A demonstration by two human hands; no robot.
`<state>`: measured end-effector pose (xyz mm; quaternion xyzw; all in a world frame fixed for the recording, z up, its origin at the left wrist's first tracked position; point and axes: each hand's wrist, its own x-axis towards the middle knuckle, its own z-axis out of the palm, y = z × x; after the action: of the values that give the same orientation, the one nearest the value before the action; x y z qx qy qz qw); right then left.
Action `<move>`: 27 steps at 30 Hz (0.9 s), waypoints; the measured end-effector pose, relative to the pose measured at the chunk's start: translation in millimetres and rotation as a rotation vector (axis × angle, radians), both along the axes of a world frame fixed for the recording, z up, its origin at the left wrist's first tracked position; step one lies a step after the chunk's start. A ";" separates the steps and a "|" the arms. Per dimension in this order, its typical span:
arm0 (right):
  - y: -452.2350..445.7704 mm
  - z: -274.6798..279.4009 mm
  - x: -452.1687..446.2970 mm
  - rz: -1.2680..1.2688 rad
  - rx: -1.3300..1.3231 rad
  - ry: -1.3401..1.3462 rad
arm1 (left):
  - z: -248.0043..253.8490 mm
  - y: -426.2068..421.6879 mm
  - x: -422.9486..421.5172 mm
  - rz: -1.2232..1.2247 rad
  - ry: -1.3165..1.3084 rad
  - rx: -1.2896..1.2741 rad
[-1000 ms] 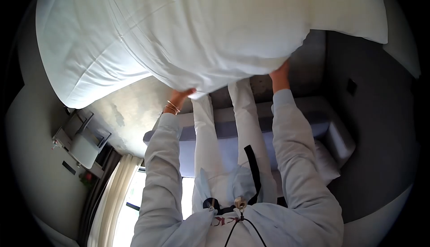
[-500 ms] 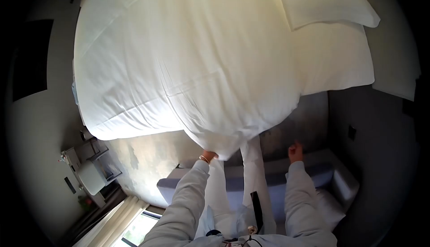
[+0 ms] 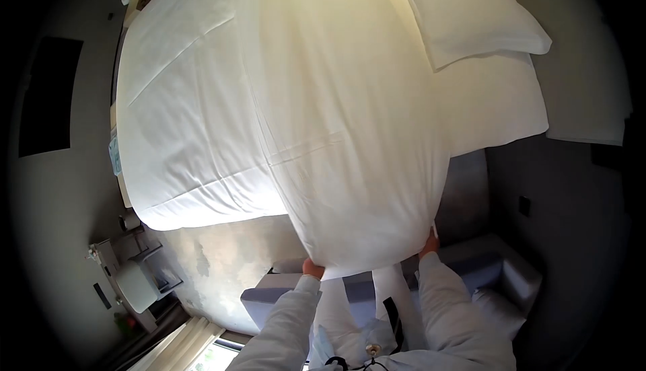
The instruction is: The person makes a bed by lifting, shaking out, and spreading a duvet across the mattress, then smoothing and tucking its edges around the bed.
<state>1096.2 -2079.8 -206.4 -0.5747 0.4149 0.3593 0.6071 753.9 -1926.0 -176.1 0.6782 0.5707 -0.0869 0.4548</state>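
A large white duvet (image 3: 323, 122) covers the bed, and its near edge is pulled out over the bedside toward me. My left hand (image 3: 313, 269) is closed on the left corner of that edge. At the other end of the edge, my right hand (image 3: 429, 243) grips the duvet too, with its fingers partly hidden by the cloth. Between both hands the fabric hangs fairly taut above my legs. Creases run across the duvet's left part. A white pillow (image 3: 478, 24) lies at the bed's right end, on the white sheet (image 3: 491, 105).
A grey-purple sofa (image 3: 269, 298) with a cushion (image 3: 499, 312) stands close behind my legs. To the left are a chair (image 3: 138, 283) and a desk. A dark screen (image 3: 50, 95) hangs on the left wall. A curtain (image 3: 171, 347) borders the window at bottom left.
My right hand, free before, has come to the duvet's edge and holds it. My left hand has drawn its corner lower toward me, and the edge is spread wider.
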 end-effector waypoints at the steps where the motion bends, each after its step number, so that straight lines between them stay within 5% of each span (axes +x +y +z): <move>1: -9.2 -12.9 11.8 -0.030 -0.171 -0.048 | -6.2 -4.7 11.9 0.091 -0.114 0.006; 3: -46.7 -55.8 31.0 0.046 -0.041 -0.157 | -23.6 -9.3 25.5 0.016 -0.074 0.052; 6: -38.7 3.6 35.6 -0.078 0.033 -0.205 | -15.0 -39.2 37.4 0.078 -0.089 0.143; 8: -25.1 18.5 34.9 -0.122 0.104 -0.229 | 46.1 -39.4 58.5 0.235 0.056 0.212; 10: -31.3 26.9 22.6 -0.052 0.061 -0.128 | 17.2 -51.9 33.1 0.451 0.152 0.026; 11: -38.8 5.6 23.5 -0.032 0.010 -0.043 | -16.7 -50.1 23.1 0.355 0.394 -0.121; 13: -79.2 -96.1 38.4 -0.065 0.423 -0.013 | -9.3 -18.7 33.6 0.330 0.524 -0.234; 14: -69.8 -81.7 42.2 0.168 -0.019 -0.028 | -23.1 -11.6 26.4 0.234 0.564 -0.286; 15: -55.8 -72.7 44.8 0.400 -0.464 -0.046 | -26.8 -11.9 10.8 0.406 0.347 -0.181; 16: -67.5 -86.8 42.9 0.424 -0.443 -0.133 | -15.8 -0.3 3.6 0.317 0.402 -0.188; 17: 11.5 18.0 12.1 0.411 -0.692 -0.220 | -35.8 -9.9 -16.0 0.447 0.323 0.004; 18: -22.8 -24.3 16.7 0.622 -0.763 -0.280 | -46.4 -9.1 -35.9 0.617 0.200 -0.104; 22: 4.1 7.9 -10.9 0.902 -0.259 0.075 | -82.0 13.7 -86.8 0.853 0.109 -0.015; 24: 40.5 24.1 -43.6 1.427 -0.143 0.069 | -97.6 32.8 -101.0 0.939 0.139 -0.108; 27: 70.1 0.8 -121.8 1.525 0.191 0.069 | -139.1 72.2 -146.7 1.279 -0.092 -0.405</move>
<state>974.4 -2009.7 -205.6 -0.6355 -0.1102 0.7303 0.2252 607.2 -1853.9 -315.2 0.1108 0.8124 0.1233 0.5590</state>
